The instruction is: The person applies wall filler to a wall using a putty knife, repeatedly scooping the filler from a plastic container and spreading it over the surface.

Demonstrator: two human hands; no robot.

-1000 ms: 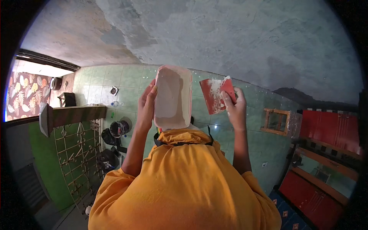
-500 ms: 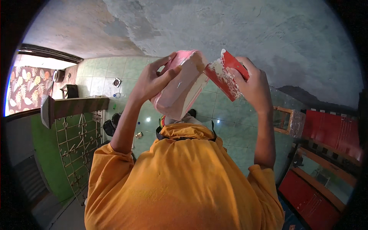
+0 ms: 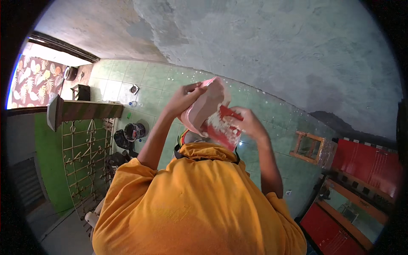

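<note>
Dim indoor light, white glare at left opening (image 3: 50, 55), curved edges, black corners, blurred red scraper (image 3: 224, 131)

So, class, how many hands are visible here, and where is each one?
2. The left hand grips the pink tray by its left side; the right hand holds the red scraper, which overlaps the tray in this view. No others show.

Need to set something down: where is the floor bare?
Tile looks bare between the right forearm and the wooden frame. Crowded is the floor beside the metal grille, with a dark bucket and a black bag.
</note>
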